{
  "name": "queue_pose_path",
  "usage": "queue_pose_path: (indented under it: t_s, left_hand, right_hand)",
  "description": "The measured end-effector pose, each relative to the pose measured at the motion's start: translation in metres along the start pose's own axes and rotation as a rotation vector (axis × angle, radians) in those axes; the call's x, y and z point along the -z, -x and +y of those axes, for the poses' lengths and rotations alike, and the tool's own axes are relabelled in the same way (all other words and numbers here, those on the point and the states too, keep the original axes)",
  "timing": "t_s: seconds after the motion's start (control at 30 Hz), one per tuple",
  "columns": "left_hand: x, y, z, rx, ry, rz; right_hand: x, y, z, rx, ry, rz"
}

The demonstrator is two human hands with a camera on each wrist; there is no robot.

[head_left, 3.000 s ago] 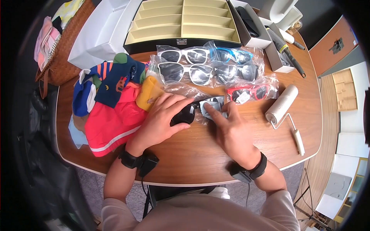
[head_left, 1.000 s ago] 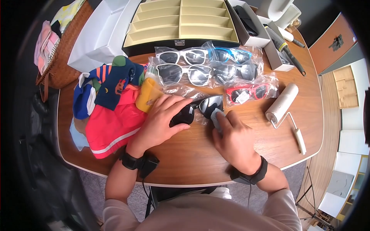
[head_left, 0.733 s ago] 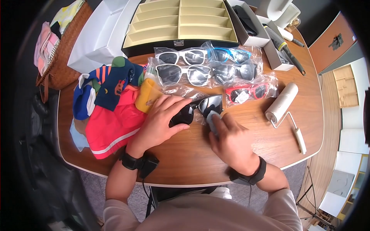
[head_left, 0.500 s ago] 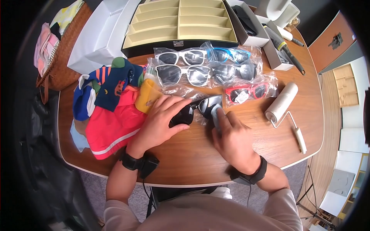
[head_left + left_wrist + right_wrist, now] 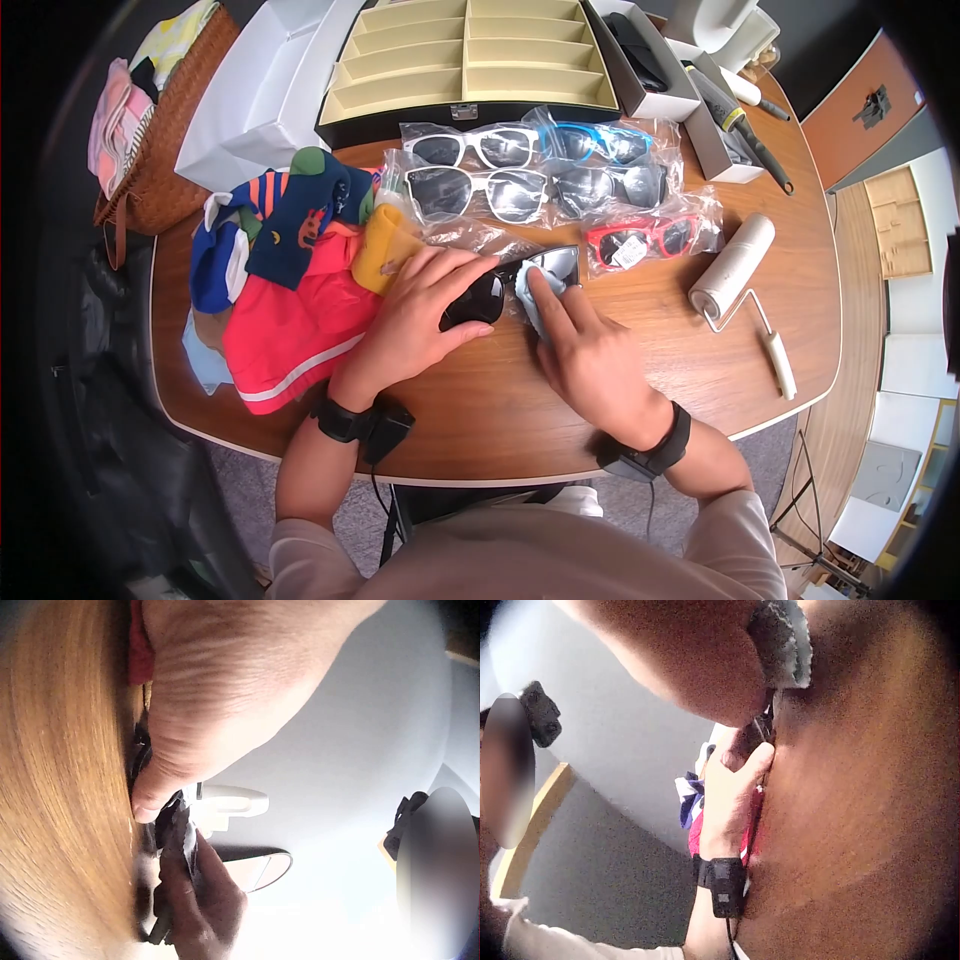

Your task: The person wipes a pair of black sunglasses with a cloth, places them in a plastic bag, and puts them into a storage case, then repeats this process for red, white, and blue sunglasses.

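Black sunglasses (image 5: 474, 300) lie on the wooden table, lenses up. My left hand (image 5: 420, 305) grips their left side, thumb at the near edge and fingers over the far edge. A small light blue cloth (image 5: 528, 290) is under the fingers of my right hand (image 5: 598, 362), the index finger pressing it on the right lens (image 5: 562, 262) near the bridge. In the right wrist view the cloth (image 5: 791, 645) shows a zigzag edge below my right hand (image 5: 697, 660). The left wrist view shows my left thumb close to the table, with my right hand (image 5: 199, 900) beyond it.
Bagged white sunglasses (image 5: 478, 193), blue ones (image 5: 600, 145) and red ones (image 5: 640, 240) lie beyond my hands. A divided case (image 5: 400, 95) stands behind them. Colourful clothes (image 5: 290, 320) are piled left; a lint roller (image 5: 735, 265) lies right. White boxes (image 5: 250, 110) stand farther back.
My right hand has shifted with the cloth from the lens's lower right edge leftward toward the bridge, its index finger now extended. My left hand stays on the sunglasses.
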State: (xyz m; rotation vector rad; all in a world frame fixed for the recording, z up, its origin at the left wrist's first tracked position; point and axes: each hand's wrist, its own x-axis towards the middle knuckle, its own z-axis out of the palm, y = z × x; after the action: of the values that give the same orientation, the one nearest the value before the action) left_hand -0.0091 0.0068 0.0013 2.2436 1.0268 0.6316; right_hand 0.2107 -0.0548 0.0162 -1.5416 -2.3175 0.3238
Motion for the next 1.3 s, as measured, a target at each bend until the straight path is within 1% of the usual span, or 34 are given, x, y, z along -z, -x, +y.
queue_pose_path:
  t_s: [0.03,0.23,0.43,0.53,0.63,0.73,0.83,0.93,1.03,1.13,1.3]
  left_hand:
    - [0.0002,-0.0001,0.0004,0.001,0.001,-0.001]
    - [0.0003,-0.0001,0.0006,0.005,0.004,-0.004]
    - [0.0007,-0.0001,0.0006,0.007,-0.007,-0.01]
    - [0.0006,-0.0007,0.0013,0.007,0.003,-0.01]
    - [0.0011,-0.0012,0.002,0.008,0.014,-0.009]
    - [0.0006,-0.0012,0.002,0.014,0.012,-0.007]
    - [0.0006,-0.001,0.0024,0.016,0.007,-0.011]
    - [0.0011,-0.0009,0.002,0.016,0.001,-0.014]
    - [0.0007,-0.001,0.0015,0.016,-0.001,-0.011]
    - [0.0006,-0.0011,0.0018,0.015,0.0,-0.012]
    - [0.0003,-0.0018,0.0027,0.015,0.002,-0.009]
  right_hand:
    - [-0.0015,-0.001,0.0015,-0.013,-0.019,0.008]
    - [0.0022,-0.002,0.0025,0.05,0.052,-0.019]
    - [0.0062,0.0039,0.0,0.093,0.051,-0.025]
    - [0.006,0.0033,0.0003,0.064,-0.045,-0.001]
    - [0.0021,0.0009,0.0017,0.042,-0.05,0.006]
    - [0.0048,-0.0055,0.001,0.043,0.011,-0.02]
    - [0.0036,-0.0048,0.0003,0.037,0.032,-0.026]
    - [0.0037,-0.0024,0.0012,0.069,0.036,-0.006]
    - [0.0058,0.0009,-0.0034,0.068,0.061,-0.028]
    - [0.0067,0.0002,-0.0029,0.071,0.042,-0.019]
    - [-0.0004,-0.0049,-0.0007,0.023,0.026,0.027]
